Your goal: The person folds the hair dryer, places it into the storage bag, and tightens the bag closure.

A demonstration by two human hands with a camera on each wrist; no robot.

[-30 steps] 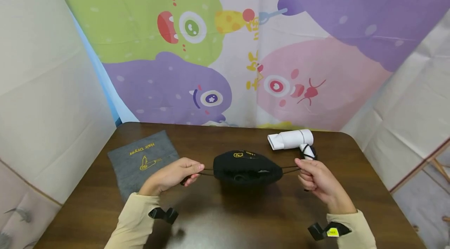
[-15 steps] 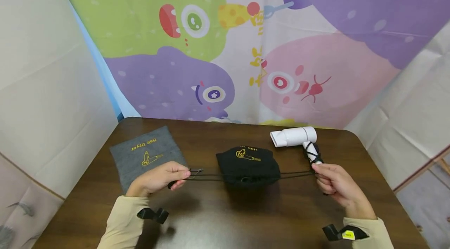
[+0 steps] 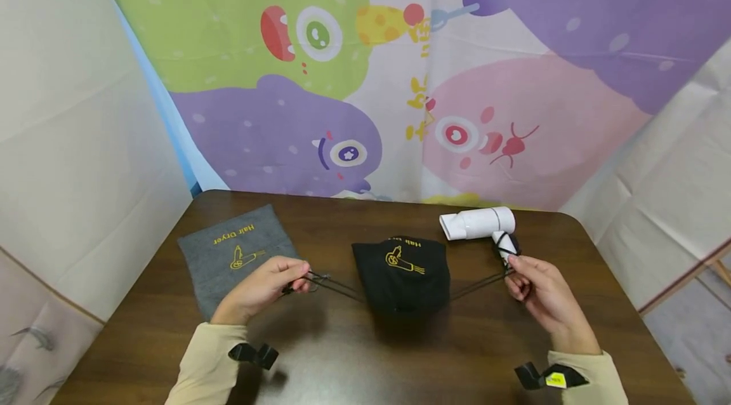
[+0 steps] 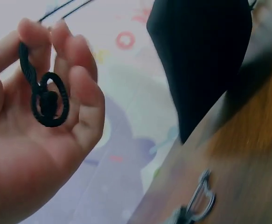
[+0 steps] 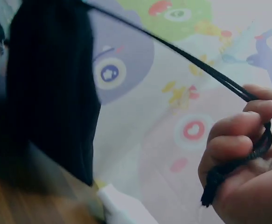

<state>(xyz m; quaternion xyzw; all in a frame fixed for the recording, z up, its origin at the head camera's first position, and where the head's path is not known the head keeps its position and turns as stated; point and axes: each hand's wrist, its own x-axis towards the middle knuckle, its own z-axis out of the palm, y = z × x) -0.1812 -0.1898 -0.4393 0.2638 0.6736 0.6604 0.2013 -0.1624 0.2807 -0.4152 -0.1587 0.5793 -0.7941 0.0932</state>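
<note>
A black drawstring bag [image 3: 402, 275] with a yellow hair dryer print is stretched between the two hands, above the table. Its cords run out to both sides. At left, my left hand [image 3: 259, 291] pinches one pair of cords [image 3: 337, 287] between thumb and forefinger; a knotted cord loop [image 4: 50, 102] dangles over the palm in the left wrist view. On the other side my right hand [image 3: 551, 303] pinches the opposite cords [image 5: 173, 49], with a knotted end [image 5: 215, 179] against its fingers. The bag's mouth and contents are hidden.
A grey pouch [image 3: 214, 256] lettered "Hair Dryer" lies flat at the left, its cord end [image 4: 201, 200] near the left hand. A white hair dryer [image 3: 476, 224] with a black cord round its handle lies behind the right hand, on the brown table [image 3: 342, 367].
My hands first spread apart, drawing the cords out longer, then came slightly closer. The cords now slant down to the bag, and more of its printed face shows. The head view shifted slightly.
</note>
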